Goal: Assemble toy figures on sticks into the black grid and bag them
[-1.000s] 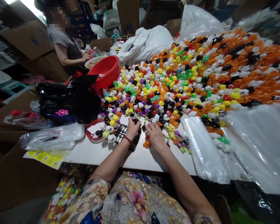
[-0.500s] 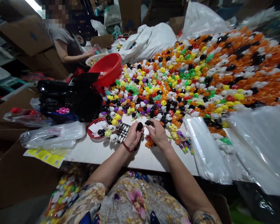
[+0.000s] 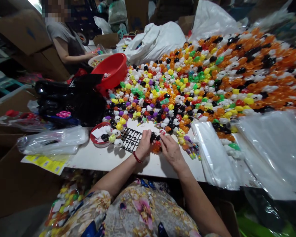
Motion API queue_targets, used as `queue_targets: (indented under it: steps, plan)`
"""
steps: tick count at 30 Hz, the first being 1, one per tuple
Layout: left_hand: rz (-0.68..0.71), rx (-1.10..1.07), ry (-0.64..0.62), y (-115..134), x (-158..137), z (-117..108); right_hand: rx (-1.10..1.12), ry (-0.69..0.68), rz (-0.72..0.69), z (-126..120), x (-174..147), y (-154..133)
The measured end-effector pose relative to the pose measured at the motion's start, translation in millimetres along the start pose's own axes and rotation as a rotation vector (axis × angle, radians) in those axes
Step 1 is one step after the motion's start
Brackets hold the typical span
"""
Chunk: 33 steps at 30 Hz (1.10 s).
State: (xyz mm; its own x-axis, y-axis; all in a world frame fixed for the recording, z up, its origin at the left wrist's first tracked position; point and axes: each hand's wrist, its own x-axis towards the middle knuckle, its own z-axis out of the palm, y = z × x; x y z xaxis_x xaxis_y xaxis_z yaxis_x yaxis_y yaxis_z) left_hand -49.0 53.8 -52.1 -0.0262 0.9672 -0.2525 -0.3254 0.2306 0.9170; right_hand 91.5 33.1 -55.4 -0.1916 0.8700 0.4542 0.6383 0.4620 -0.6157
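Cardboard [image 3: 5, 184] at far L edge. Clear pkg w/ red bits [image 3: 27, 120] next, then flat clear bags [image 3: 54, 140] w/ yellow printed sheet [image 3: 48, 164] partly under them. Blk plastic bag [image 3: 86, 105] just behind, pink item [image 3: 64, 114] on its front. Farther back, co-worker in grey top [image 3: 64, 44], forearm out toward a pale bowl [image 3: 91, 61]; red basin [image 3: 118, 64] nearer, tilted. Small red basket [image 3: 92, 138] on white table [image 3: 98, 161], white papers [image 3: 98, 132] in it; wht/yel/blk toy heads [image 3: 118, 143] bunched at its R side. Blk grid rack [image 3: 132, 140] lies flat btwn those heads & L hand.

L hand [image 3: 144, 144]: fingers closed on small blk toy piece [image 3: 153, 136], which sits btwn both hands above table; dark beaded bracelet [image 3: 137, 157] on that wrist. Orange toy [image 3: 156, 148] just below the piece, also btwn hands. White sack [image 3: 158, 41] at back; big multicolor toy pile [image 3: 174, 82] runs from behind hands out to far R, mostly orange there. R hand [image 3: 171, 149]: fingers bent, tips narrow at blk piece's R side; can't tell if gripping. Red-&-wht bit [image 3: 162, 131] by its fingertips.

R of that hand, yel/purple toys w/ striped ends [image 3: 192, 153] on table, then stack of clear bags [image 3: 214, 154], then larger clear sheets [image 3: 271, 148] at far R.
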Motion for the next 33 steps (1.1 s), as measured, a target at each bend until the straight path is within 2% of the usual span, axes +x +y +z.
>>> queue_targets:
  steps: [3, 6, 8, 14, 18, 21, 23, 25, 28, 30, 33]
  plan:
    - [0.085, 0.143, -0.014, -0.9, 0.4, -0.6, 0.063, 0.014, 0.039, -2.4, -0.8, -1.8]
    - [0.2, 0.377, -0.015, -2.3, -1.0, 1.0, 0.106, 0.017, 0.074, -2.1, -3.5, -4.0]
    - [0.213, 0.462, -0.004, -6.2, -4.3, 3.1, 0.124, 0.022, 0.077, 0.9, -6.8, -6.4]
    - [0.216, 0.524, -0.007, -19.3, -9.8, 13.1, 0.104, 0.081, 0.087, 7.2, -17.1, -2.1]
    - [0.207, 0.651, 0.035, -6.3, 14.1, 14.5, -0.025, 0.233, 0.185, -14.5, -15.9, 25.7]
    - [0.194, 0.799, 0.176, 10.6, 44.3, 5.7, -0.266, 0.382, 0.218, -34.6, -12.5, 47.3]
    - [0.166, 0.862, 0.266, 19.9, 63.5, -3.5, -0.352, 0.408, 0.188, -39.7, -10.8, 54.2]
    - [0.12, 0.912, 0.324, 25.9, 78.1, -12.3, -0.338, 0.37, 0.119, -35.1, -9.8, 53.3]
    - [0.071, 0.959, 0.332, 27.7, 85.5, -19.5, -0.228, 0.259, 0.037, -14.5, -8.5, 41.2]
    - [0.07, 0.971, 0.291, 23.5, 78.4, -17.9, -0.125, 0.177, 0.071, 2.3, -6.3, 30.5]
    - [0.113, 0.953, 0.157, 9.5, 53.1, -5.8, 0.044, 0.083, 0.215, 21.7, 1.6, 18.8]
